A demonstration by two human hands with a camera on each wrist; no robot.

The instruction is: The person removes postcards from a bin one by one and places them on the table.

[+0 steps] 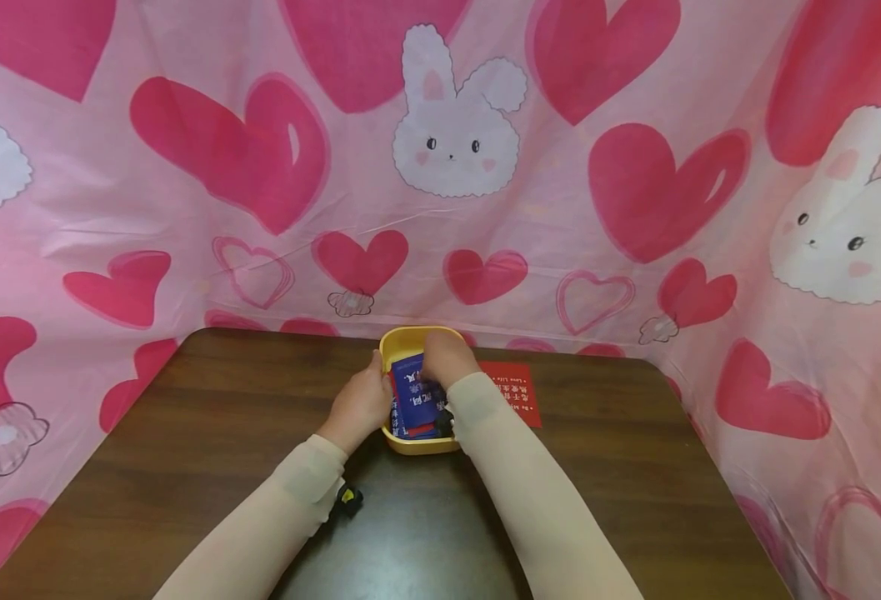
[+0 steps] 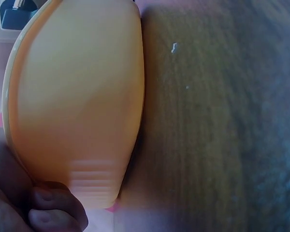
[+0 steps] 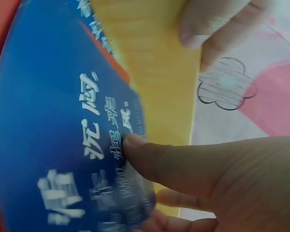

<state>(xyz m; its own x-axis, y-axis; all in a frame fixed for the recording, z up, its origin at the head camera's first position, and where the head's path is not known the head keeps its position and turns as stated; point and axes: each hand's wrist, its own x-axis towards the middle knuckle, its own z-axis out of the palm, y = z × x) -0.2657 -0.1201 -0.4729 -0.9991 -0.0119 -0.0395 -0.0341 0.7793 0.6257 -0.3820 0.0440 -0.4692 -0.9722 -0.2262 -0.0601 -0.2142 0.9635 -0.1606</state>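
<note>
A yellow plastic container [image 1: 408,447] stands near the far edge of the table, with blue and red cards bearing white Chinese lettering inside it. My left hand [image 1: 360,398] grips the container's left side; in the left wrist view its curled fingers [image 2: 58,212] show at one end of the outer wall. Reaching into the container, my right hand [image 1: 448,358] pinches a blue card [image 3: 43,101] by its edge, thumb on the printed face. More cards lie under this one, partly hidden by it and by the right forearm.
On the table, just right of the container, lies a red card [image 1: 518,387] with white print, partly behind the right sleeve. Brown wooden tabletop [image 1: 207,450] surrounds the container. A pink curtain [image 1: 365,208] with hearts and rabbits hangs behind the table.
</note>
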